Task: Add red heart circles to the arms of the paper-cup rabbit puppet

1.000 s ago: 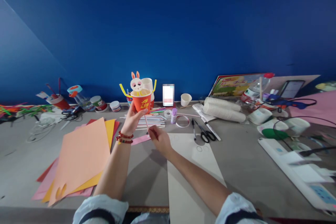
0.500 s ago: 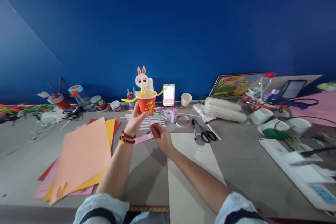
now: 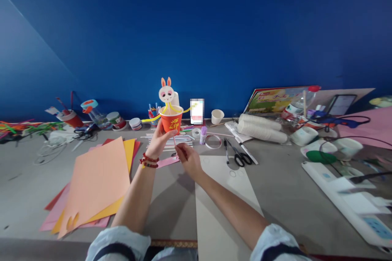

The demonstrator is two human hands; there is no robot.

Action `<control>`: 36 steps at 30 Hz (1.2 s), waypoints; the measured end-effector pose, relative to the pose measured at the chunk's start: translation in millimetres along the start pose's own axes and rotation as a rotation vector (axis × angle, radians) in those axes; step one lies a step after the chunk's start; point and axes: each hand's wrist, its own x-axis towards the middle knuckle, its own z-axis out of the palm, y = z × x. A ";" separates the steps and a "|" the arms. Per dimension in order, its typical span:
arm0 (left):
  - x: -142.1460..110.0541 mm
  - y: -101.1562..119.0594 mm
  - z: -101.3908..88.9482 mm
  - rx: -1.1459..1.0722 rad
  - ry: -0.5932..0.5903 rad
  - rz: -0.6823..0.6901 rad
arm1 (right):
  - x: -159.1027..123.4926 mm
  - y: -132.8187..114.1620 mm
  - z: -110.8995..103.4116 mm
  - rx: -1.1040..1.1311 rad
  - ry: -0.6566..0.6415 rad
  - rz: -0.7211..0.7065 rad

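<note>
The table [image 3: 288,195] is grey, the wall [image 3: 196,28] blue. Near the frame's centre, the left hand [image 3: 158,140] grasps a red cup [image 3: 169,123], a rabbit figure [image 3: 166,94] rising from it; the right hand [image 3: 190,163] pinches a stick [image 3: 174,141] below.

The left hand [image 3: 159,142] has a red paper cup [image 3: 170,124] up over the table [image 3: 171,216], a rabbit face [image 3: 166,94] poking above its rim; the right hand [image 3: 190,161] pinches a thin stick [image 3: 174,141] just below. Coloured sheets [image 3: 99,175] lie by the near edge, over left.
</note>
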 end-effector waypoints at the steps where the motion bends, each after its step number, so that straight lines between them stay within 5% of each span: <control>1: -0.2 0.4 0.3 -0.002 0.000 -0.002 | 0.2 -0.1 0.0 -0.001 0.000 -0.001; 36: 2.8 -6.1 -1.0 -0.080 0.004 -0.018 | -4.7 7.4 1.2 -0.016 -0.024 0.072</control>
